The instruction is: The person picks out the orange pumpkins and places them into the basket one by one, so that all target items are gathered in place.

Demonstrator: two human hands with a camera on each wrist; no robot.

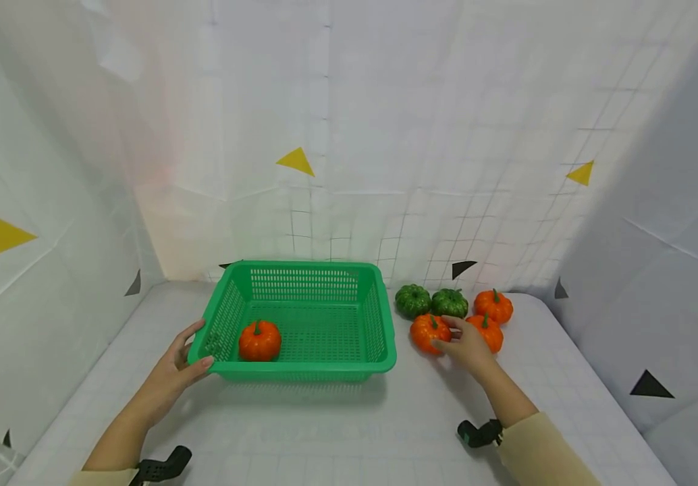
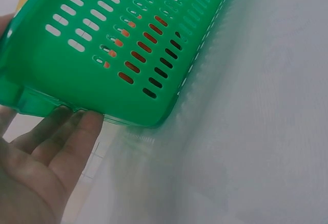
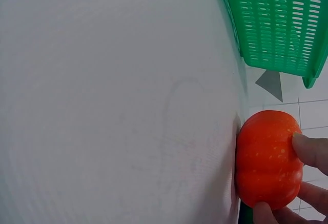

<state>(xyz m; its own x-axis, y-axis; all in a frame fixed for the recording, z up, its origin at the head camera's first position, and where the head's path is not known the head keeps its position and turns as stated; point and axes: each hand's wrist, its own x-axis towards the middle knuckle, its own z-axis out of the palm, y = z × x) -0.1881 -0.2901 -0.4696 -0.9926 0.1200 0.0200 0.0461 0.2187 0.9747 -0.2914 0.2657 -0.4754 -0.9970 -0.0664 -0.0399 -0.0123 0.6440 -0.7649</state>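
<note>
My left hand (image 1: 171, 370) grips the near left corner of a green plastic basket (image 1: 300, 368), thumb at the front rim. In the left wrist view, its fingertips (image 2: 92, 119) press under the rim of the slotted basket wall (image 2: 123, 93). One small orange pumpkin (image 1: 260, 341) sits inside, near the front left. Right of the basket, my right hand (image 1: 467, 345) holds another orange pumpkin (image 1: 426, 332) between thumb and fingers. The right wrist view has this pumpkin (image 3: 269, 157) down at the table surface, with the thumb (image 3: 310, 149) on its upper side.
Two green pumpkins (image 1: 412, 301) stand side by side behind the held one. Two more orange pumpkins, a rear one (image 1: 493, 307) and a nearer one (image 1: 490, 333), lie to the right of my hand. White sheeting (image 1: 385, 135) walls in the white table (image 1: 300, 439) at back and sides.
</note>
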